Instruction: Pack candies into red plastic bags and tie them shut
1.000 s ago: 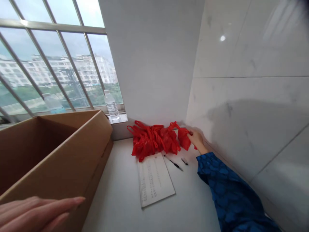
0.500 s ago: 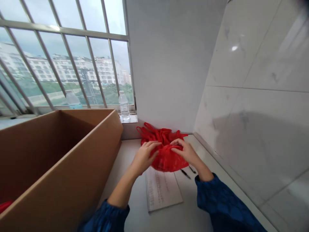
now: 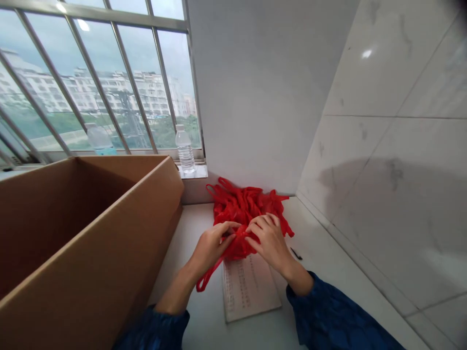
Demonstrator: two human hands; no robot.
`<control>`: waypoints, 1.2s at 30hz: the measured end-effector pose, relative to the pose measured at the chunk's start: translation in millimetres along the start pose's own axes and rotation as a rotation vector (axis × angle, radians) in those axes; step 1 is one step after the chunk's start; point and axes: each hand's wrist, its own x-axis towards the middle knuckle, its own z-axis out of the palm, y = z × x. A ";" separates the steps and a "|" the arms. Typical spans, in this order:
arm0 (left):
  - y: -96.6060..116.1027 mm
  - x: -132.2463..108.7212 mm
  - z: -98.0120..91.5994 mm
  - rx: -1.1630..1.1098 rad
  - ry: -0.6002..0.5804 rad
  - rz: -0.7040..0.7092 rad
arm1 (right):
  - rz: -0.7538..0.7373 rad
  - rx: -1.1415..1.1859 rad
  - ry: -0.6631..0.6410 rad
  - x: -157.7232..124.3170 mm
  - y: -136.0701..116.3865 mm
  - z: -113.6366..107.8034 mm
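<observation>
Between my two hands is a crumpled red plastic bag (image 3: 239, 250), thin and shiny, with a loop handle trailing down to the lower left. My left hand (image 3: 210, 247) pinches its left side, thumb and fingers closed on the film. From the right, my right hand (image 3: 269, 243) has its fingers bunched on the same bag, close to the left fingertips. Just behind lies a heap of red plastic bags (image 3: 237, 206) against the wall, their loop handles sticking up. Where the held bag ends and the heap begins is hard to see.
A printed booklet (image 3: 251, 294) lies flat on the white table (image 3: 204, 321), partly beneath the bag. A black pen (image 3: 296, 253) is to its right. On the left stands a large open cardboard box (image 3: 153, 214). Clear bottles (image 3: 185, 153) stand by the barred window.
The bag in my hands has gone from spread and rounded to gathered and crumpled, and a handle now hangs out lower left. My hands have come closer together; the view has tilted down slightly.
</observation>
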 end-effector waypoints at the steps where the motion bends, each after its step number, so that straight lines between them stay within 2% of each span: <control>1: 0.8 -0.5 -0.6 0.019 0.003 0.002 | -0.004 0.001 -0.012 -0.7 1.1 -2.0; 6: -1.4 -3.6 -20.4 0.145 0.121 -0.060 | 0.007 0.008 -0.021 -3.4 23.9 -25.5; 9: -5.1 -6.3 -38.7 0.267 0.227 -0.192 | 0.068 -0.022 -0.032 -5.8 39.8 -40.3; 11: -5.5 -8.4 -47.1 0.365 0.235 -0.294 | 0.104 -0.008 -0.079 -7.0 44.5 -45.2; 13: -3.0 -10.2 -49.4 0.425 0.207 -0.301 | 0.119 0.037 -0.163 -7.6 44.0 -45.0; 16: 4.5 -10.6 -40.8 0.426 0.153 -0.089 | 0.117 0.097 -0.292 -7.6 39.1 -39.2; 19: 9.7 -8.4 -22.8 0.405 0.003 0.080 | 0.115 0.110 -0.351 -8.7 34.7 -34.3; 22: 7.9 -6.0 -4.0 0.421 -0.098 0.075 | 0.146 0.174 -0.360 -10.7 27.3 -32.0; 25: 4.8 -5.1 7.3 0.414 -0.103 0.055 | 0.210 0.197 -0.297 -10.3 13.7 -25.9; 27: 5.1 -5.2 8.4 0.396 -0.098 0.052 | 0.194 0.164 -0.266 -7.9 5.7 -19.2; 31: 8.5 -4.7 -3.2 0.345 -0.012 0.015 | 0.118 0.154 -0.238 -2.5 8.3 -13.7; 34: 9.6 -3.7 -17.1 0.337 0.149 -0.105 | 0.192 0.150 -0.130 -1.5 23.2 -23.9; 36: 9.6 -3.7 -25.1 0.344 0.242 -0.192 | 0.231 0.177 -0.105 -2.3 32.4 -33.6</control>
